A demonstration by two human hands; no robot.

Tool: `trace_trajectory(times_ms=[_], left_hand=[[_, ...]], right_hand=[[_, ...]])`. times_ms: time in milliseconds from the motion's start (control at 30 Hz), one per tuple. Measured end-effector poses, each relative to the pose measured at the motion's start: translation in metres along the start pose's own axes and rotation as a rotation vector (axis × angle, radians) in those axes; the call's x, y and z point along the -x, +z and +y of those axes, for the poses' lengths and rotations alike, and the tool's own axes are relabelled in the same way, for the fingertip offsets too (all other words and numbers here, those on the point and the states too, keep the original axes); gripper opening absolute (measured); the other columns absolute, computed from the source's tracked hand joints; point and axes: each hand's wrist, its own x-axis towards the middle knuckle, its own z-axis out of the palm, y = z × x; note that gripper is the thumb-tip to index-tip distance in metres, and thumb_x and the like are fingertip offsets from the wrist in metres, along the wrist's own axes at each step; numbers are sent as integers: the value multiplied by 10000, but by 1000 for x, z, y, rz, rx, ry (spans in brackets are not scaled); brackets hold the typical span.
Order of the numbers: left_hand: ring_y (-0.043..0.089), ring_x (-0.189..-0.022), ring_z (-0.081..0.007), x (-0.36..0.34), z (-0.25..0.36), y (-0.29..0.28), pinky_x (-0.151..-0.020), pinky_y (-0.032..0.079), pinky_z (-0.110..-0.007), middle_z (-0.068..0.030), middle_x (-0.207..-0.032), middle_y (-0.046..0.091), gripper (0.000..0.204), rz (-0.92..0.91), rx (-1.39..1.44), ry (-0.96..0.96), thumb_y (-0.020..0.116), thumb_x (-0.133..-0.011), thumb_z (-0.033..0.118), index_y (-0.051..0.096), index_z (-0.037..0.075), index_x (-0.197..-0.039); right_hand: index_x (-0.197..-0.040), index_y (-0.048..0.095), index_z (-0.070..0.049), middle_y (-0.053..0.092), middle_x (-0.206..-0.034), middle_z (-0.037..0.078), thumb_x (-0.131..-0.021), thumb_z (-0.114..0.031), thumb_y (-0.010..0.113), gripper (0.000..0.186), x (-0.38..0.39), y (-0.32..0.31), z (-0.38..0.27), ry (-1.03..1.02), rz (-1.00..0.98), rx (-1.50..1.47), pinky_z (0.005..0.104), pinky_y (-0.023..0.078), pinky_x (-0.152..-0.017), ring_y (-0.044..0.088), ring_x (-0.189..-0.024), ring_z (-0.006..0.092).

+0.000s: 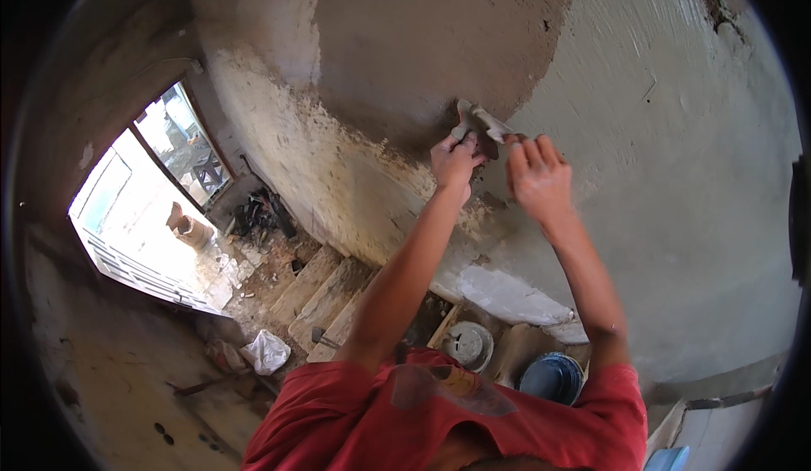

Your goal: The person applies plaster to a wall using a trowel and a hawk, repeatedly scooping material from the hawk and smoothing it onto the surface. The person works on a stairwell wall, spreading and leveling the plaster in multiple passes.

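Both my hands are raised in front of the wall, close together. My left hand is closed round a thin, flat, plaster-smeared scraper plate, its fingers partly hiding it. Beside it my right hand grips the handle of a putty knife, whose blade carries pale wet plaster and meets the plate. Behind the tools, a brown, rough patch of wall borders the fresh grey plaster, which spreads to the right.
Below me stand a white bucket with grey mix and a dark blue bucket. Steps lead down left toward a bright doorway. A white plastic bag and dark debris lie there.
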Motion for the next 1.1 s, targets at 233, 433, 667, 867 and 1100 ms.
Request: trace_trajectory(times_ms=[233,433,667,867,1100], left_hand=[[669,-910,-178,-22,4,-8,-851,622,-381,-78,-1010,669,123,-48,167,-50,640,-1031,119,650,3,-1073],[677,-1051,-235,-27,12,-6,-971,592,-404,-107,-1119,651,242,-79,117,-59,647,-1035,150,586,-40,-1172],[676,-1035,-246,-24,19,1,-956,607,-393,-133,-1134,645,280,-54,60,-71,642,-1037,147,576,-74,-1196],[670,-1034,-230,-25,20,-2,-969,607,-400,-122,-1115,644,257,-81,48,-87,638,-1040,154,592,-67,-1163],[677,-1003,-224,-27,19,-1,-958,606,-394,-115,-1094,647,218,-78,77,-52,647,-1033,144,612,-53,-1121]], right_hand=[[-1008,653,-75,657,-867,44,-798,-87,688,214,-25,30,-9,10,-5,15,374,570,-628,649,-824,230],[-991,656,-68,692,-860,110,-882,-160,649,143,-74,33,40,201,-112,69,452,584,-633,704,-853,313],[-1019,670,-67,732,-1019,121,-941,-212,634,168,-124,53,96,199,-242,247,460,602,-737,713,-992,341],[-1012,701,-92,713,-1026,78,-902,-209,671,163,-146,15,90,158,-109,232,439,597,-722,695,-1028,293],[-1108,732,-143,634,-898,53,-865,-115,708,245,-143,-25,97,-108,-51,90,399,584,-675,684,-868,256]])
